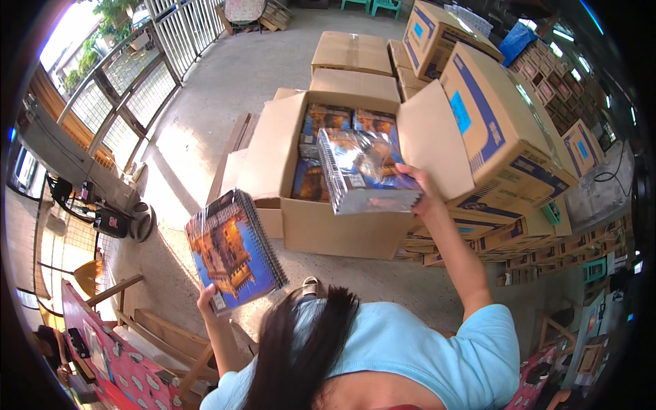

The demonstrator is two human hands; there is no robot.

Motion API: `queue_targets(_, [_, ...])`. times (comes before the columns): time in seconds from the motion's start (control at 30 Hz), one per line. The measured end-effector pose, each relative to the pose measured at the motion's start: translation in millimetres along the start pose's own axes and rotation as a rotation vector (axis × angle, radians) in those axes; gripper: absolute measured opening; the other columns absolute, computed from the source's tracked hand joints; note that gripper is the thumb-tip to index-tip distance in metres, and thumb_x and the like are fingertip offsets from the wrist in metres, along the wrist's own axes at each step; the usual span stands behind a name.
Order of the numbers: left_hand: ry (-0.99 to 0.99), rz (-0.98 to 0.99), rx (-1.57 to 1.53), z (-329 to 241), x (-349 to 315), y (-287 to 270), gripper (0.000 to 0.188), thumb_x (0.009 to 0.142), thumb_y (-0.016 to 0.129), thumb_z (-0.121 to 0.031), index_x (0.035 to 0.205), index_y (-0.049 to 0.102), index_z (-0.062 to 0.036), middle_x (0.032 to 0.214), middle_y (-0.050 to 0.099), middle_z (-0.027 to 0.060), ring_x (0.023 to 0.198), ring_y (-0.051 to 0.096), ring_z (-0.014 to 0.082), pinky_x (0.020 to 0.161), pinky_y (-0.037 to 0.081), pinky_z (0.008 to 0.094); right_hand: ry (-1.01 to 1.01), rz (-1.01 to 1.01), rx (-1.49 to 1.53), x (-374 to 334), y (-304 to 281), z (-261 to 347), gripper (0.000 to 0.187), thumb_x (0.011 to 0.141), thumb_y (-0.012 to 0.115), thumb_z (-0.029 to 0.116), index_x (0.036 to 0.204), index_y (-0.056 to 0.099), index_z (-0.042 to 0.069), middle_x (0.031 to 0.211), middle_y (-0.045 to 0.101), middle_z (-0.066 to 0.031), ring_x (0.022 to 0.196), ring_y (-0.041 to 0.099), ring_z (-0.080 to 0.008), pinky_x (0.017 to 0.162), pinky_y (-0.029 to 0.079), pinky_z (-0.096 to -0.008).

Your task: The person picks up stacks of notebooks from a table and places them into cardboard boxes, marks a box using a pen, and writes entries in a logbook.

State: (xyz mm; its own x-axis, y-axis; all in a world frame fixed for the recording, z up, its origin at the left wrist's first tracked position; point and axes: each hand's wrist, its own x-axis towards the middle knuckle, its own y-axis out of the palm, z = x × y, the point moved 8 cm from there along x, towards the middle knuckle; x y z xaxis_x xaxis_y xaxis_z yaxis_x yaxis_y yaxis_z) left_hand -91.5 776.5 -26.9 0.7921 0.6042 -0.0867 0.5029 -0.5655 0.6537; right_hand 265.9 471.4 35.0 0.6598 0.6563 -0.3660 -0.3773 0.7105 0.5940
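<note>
Well, spiral books [236, 249] are gripped by the left hand [207, 301] and a shiny pack [369, 167] by the right hand [418, 188], best held level at the near edge of the open box [342, 231].

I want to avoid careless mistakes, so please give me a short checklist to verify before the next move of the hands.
1. Left hand grips the left spiral-bound pack: ok, held by its lower left corner.
2. Right hand grips the right spiral-bound pack: ok, held at its right side.
3. One hand free: not ok, both are occupied.
4. Open carton has its top open: ok, the right flap stands spread outward.
5. Right pack clear of the packs inside the carton: cannot tell; it covers some, and any gap is hidden.
</note>
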Motion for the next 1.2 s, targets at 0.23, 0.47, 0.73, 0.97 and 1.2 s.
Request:
queue_targets(0.23, [-0.074,0.031,0.049,-8.8,56.0,0.7,0.058,0.078,0.053,-0.024,0.127,0.04,0.0039,0.116,0.055,0.0155,0.1,0.059,0.0258,0.09,0.046,0.0359,-0.077,-0.165,-1.752,157.7,-47.3,-80.0,0.074,0.073,0.068,0.051,0.126,0.048,0.003,0.121,0.049,-0.0282,0.099,0.057,-0.0374,0.088,0.044,-0.0423])
queue_targets(0.47, [-0.388,0.252,0.022,75.1,127.2,128.0,0.067,0.074,0.059,-0.014,0.134,0.03,-0.0037,0.113,0.052,0.0168,0.094,0.06,0.0244,0.076,0.054,0.036,-0.538,0.043,-0.993,8.0,119.1,-17.2,0.068,0.083,0.064,0.026,0.14,0.032,0.009,0.14,0.037,-0.0169,0.116,0.047,-0.0233,0.095,0.041,-0.0304])
queue_targets(0.73, [-0.362,0.474,0.592,196.9,220.0,242.3,0.095,0.08,0.064,-0.035,0.144,0.002,-0.0045,0.139,0.021,0.0241,0.125,0.032,0.0329,0.102,0.03,0.037,-0.239,-0.355,-1.215,-1.8,-2.8,50.5,0.054,0.083,0.061,0.022,0.133,0.045,0.011,0.138,0.039,-0.0191,0.12,0.046,-0.0266,0.102,0.034,-0.0364])
queue_targets(0.97, [0.133,0.78,1.189,223.2,245.1,293.2,0.069,0.081,0.062,-0.044,0.136,0.039,-0.0085,0.143,0.014,0.0323,0.129,0.028,0.0435,0.104,0.029,0.0447,0.25,-0.256,-2.062,41.1,-83.7,-36.9,0.045,0.08,0.062,0.035,0.116,0.06,0.008,0.112,0.059,-0.019,0.104,0.057,-0.0296,0.087,0.045,-0.0427])
queue_targets(1.2, [0.491,0.904,1.673,308.9,229.3,363.6,0.072,0.084,0.054,-0.049,0.142,0.029,-0.0144,0.146,0.014,0.0266,0.133,0.02,0.0447,0.102,0.021,0.061,-0.523,-0.205,-1.397,-73.4,-8.0,6.3,0.048,0.082,0.064,0.029,0.127,0.052,0.018,0.122,0.056,-0.0126,0.104,0.059,-0.0284,0.088,0.048,-0.0376])
